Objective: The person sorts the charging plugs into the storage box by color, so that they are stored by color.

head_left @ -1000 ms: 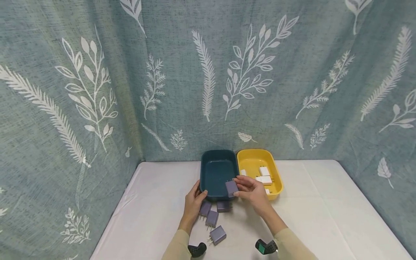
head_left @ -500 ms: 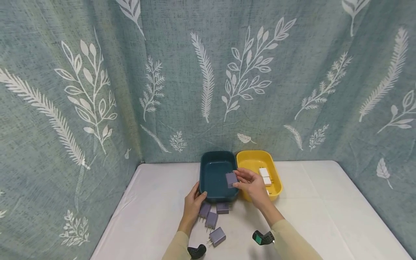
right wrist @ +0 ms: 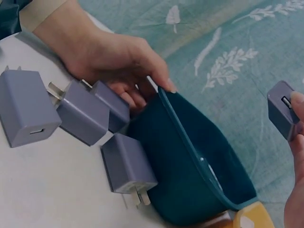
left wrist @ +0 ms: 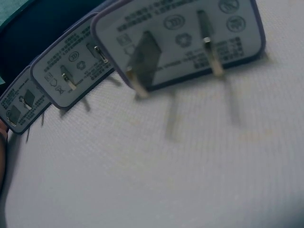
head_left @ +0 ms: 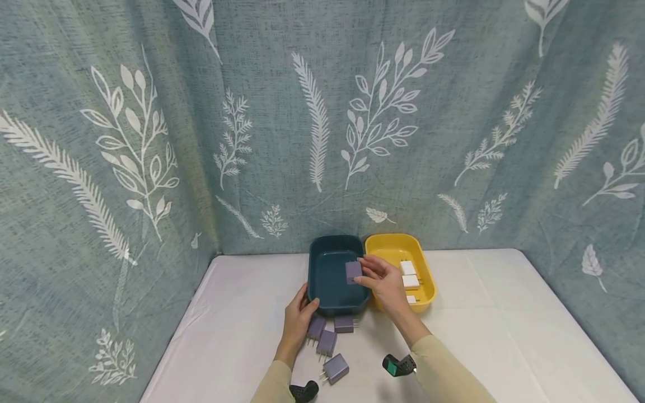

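Observation:
A purple plug-in charger (head_left: 354, 272) is pinched between thumb and fingers of my right hand (head_left: 385, 282), above the right part of the dark teal bin (head_left: 327, 274). The right wrist view shows the USB port of that charger (right wrist: 281, 108). My left hand (head_left: 297, 320) grips the bin's near left corner, thumb over the rim and fingers outside. Several more purple chargers (head_left: 335, 368) lie on the white table in front of the bin. In the left wrist view, the prongs and printed face of a charger (left wrist: 180, 40) appear close up.
A yellow bin (head_left: 395, 254) with several white chargers (head_left: 410, 281) stands right beside the teal one. Behind both hangs a green curtain (head_left: 282, 168) with white leaf prints. Black wrist devices (head_left: 398, 365) sit near both sleeves. White tabletop (head_left: 478, 324) extends to either side.
My right hand has carried the purple charger farther back and slightly left, from the teal bin's near right corner to over its interior. My left hand keeps its grip on the bin.

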{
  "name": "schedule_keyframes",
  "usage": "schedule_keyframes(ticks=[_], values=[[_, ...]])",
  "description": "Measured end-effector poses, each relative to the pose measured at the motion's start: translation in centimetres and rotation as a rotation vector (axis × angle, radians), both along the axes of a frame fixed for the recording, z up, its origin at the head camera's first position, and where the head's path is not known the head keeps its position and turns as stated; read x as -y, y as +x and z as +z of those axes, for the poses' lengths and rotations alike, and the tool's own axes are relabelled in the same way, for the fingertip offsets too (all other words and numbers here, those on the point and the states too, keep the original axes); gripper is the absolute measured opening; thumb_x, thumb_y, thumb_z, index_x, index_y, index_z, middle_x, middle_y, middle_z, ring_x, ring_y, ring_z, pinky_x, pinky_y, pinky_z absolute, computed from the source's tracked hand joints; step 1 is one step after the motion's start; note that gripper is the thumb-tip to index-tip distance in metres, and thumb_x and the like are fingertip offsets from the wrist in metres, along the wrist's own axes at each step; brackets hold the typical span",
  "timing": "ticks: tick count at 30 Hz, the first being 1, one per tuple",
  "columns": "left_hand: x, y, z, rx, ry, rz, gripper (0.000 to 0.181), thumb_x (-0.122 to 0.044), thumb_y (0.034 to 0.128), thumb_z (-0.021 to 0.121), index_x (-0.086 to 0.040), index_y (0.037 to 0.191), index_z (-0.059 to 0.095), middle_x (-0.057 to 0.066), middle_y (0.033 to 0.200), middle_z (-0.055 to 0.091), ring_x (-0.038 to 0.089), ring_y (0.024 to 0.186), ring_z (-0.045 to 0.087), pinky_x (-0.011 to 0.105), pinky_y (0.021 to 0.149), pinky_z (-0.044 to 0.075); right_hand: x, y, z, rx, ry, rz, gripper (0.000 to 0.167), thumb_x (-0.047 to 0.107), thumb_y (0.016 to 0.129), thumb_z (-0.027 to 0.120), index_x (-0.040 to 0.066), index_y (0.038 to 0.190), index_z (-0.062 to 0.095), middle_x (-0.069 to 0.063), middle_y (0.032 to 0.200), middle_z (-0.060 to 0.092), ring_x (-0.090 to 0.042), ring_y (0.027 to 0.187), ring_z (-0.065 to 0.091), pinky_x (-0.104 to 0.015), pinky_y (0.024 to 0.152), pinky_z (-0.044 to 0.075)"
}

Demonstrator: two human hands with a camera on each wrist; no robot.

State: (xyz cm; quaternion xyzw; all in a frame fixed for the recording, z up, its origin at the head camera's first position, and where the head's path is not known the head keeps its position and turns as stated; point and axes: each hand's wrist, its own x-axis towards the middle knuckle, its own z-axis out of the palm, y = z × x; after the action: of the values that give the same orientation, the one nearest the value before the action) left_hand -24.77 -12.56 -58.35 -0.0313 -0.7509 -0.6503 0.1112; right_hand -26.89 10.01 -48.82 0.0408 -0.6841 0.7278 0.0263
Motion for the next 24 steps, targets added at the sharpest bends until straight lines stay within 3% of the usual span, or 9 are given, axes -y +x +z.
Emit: schedule_keyframes(ticks=[5,14,24], values=[[0.0,0.2,0.5,0.004,0.0,-0.015,0.058,-0.012,0.0955,0.059,0.003,0.147,0.037,0.025,0.15,0.04,0.037,0.137,0.044,0.041,0.11,0.041,0.3,-0.3,0.1,-0.012,-0.007,0.013,0.055,0.002,0.08,0.077,0.01,0.132,0.058,-0.01,0.132,0.063,-0.022,0.124,0.06,-0.023,0.098,0.051],[-0.2,1.7,3.8,0.004,-0.008,-0.051,0.058,-0.007,0.0948,0.058,0.012,0.144,0.035,0.032,0.147,0.039,0.044,0.135,0.043,0.045,0.109,0.041,-1.0,0.1,-0.3,-0.025,0.033,0.04,0.053,0.004,0.086,0.072,0.006,0.136,0.054,-0.012,0.132,0.063,-0.027,0.125,0.06,-0.02,0.095,0.052],[-0.4,1.8,3.7,0.024,-0.005,-0.042,0.057,-0.007,0.0945,0.058,0.011,0.144,0.036,0.031,0.148,0.04,0.042,0.136,0.043,0.044,0.11,0.04,-1.5,0.6,-1.8,-0.02,0.032,0.097,0.046,0.003,0.086,0.071,0.008,0.13,0.058,-0.016,0.131,0.063,-0.025,0.119,0.063,-0.019,0.092,0.055]])
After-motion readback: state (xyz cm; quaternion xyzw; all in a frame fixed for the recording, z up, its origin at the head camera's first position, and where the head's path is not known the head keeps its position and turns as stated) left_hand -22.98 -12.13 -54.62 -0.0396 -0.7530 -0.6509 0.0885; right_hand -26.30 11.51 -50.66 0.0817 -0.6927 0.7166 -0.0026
